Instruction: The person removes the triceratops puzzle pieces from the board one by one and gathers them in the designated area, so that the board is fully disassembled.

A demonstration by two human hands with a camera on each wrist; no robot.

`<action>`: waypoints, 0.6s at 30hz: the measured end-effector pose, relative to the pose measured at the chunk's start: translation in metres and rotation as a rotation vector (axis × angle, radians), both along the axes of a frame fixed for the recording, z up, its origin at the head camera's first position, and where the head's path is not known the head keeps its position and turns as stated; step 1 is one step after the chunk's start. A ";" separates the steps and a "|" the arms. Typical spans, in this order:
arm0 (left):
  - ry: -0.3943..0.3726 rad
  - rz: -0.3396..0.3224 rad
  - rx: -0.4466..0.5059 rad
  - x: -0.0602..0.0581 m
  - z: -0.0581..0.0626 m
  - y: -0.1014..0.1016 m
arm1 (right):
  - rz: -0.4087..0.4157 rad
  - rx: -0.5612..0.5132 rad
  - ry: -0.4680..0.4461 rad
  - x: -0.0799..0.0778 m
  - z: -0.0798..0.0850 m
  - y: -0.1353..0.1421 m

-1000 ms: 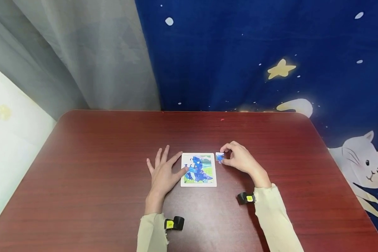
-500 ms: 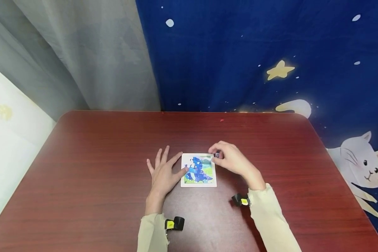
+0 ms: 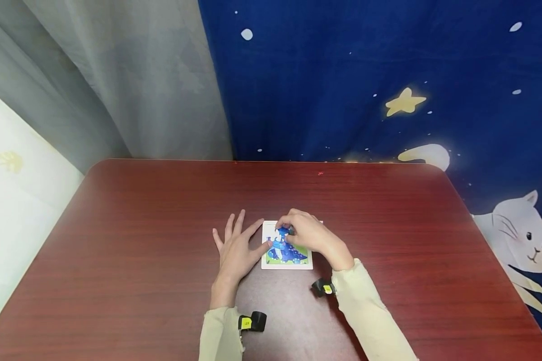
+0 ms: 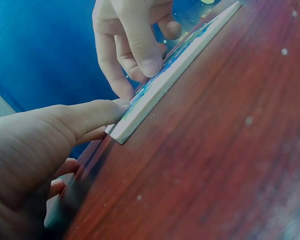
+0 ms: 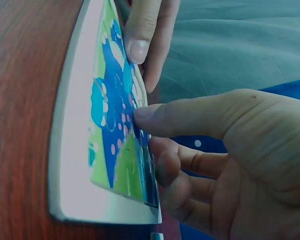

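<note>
A small square jigsaw puzzle (image 3: 286, 256) of a blue dinosaur lies in its white frame (image 3: 287, 267) on the table. My left hand (image 3: 237, 256) is at its left side, fingers spread, with the thumb over the puzzle's left part and the index fingertip at the frame's top left corner. Over the upper part is my right hand (image 3: 315, 234), its thumb (image 5: 152, 116) touching the picture and its index finger bent down near the left side. I cannot tell whether a piece is pinched between them. A loose puzzle piece (image 5: 157, 236) lies just off the frame's right side, mostly hidden by the right hand.
The reddish-brown table (image 3: 162, 240) reaches back to a grey curtain (image 3: 171, 100) and a blue curtain (image 3: 307, 90) with stars and a cat. Black wrist cameras (image 3: 253, 321) hang at both sleeves, close over the table. A tiny red speck (image 3: 320, 173) lies near the far edge.
My right hand has moved left from the loose piece beside the frame to over the puzzle's upper part, leaving that piece on the table. The left hand has stayed in place.
</note>
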State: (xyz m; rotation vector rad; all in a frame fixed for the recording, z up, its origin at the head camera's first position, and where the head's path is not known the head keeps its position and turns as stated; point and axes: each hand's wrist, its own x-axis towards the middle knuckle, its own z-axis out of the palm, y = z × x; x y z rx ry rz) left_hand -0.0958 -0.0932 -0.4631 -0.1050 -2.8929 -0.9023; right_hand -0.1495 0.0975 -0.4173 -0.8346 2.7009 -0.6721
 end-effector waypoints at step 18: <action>0.004 -0.002 -0.008 -0.001 -0.001 0.000 | 0.037 -0.102 -0.099 -0.007 -0.005 0.001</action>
